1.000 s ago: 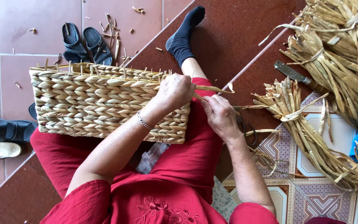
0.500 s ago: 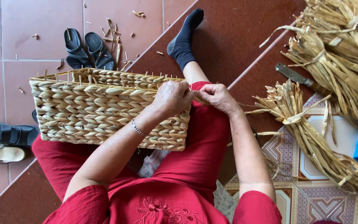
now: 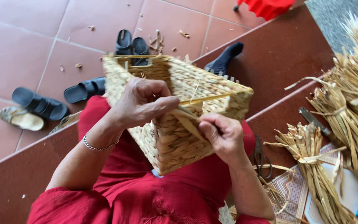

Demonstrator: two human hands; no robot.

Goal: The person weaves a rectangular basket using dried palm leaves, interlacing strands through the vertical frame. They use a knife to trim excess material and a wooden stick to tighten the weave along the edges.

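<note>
We note the surroundings first. Black sandals (image 3: 131,43) lie on the red floor tiles (image 3: 30,33) beyond the woven basket (image 3: 175,120), with a further black slipper (image 3: 40,103) and a tan slipper (image 3: 21,119) well to the left. Dry straw scraps (image 3: 156,39) are scattered near the sandals. To the right, bundles of dried reed (image 3: 344,112) lie tied with strips of the same fibre, partly on a patterned mat (image 3: 291,186). Scissors (image 3: 260,155) rest just beside the red-clad lap, and a dark-handled blade (image 3: 311,118) lies between the bundles. A foot in a dark sock (image 3: 224,60) shows behind the basket rim.

The basket sits tilted on the lap, one corner pointing down toward us, its open top facing away. It is rectangular, plaited from flat, pale straw bands in a coarse braided weave; cut stubs stick up along the rim.

Our left hand (image 3: 141,101), a thin silver bracelet (image 3: 98,145) at its wrist, is closed over the near upper edge, thumb and fingers pressed together on a flat straw strand (image 3: 189,118). Our right hand (image 3: 222,135) is closed on the same strand lower down, fingers curled tight against the basket wall. The hands hide the weave directly beneath them.
</note>
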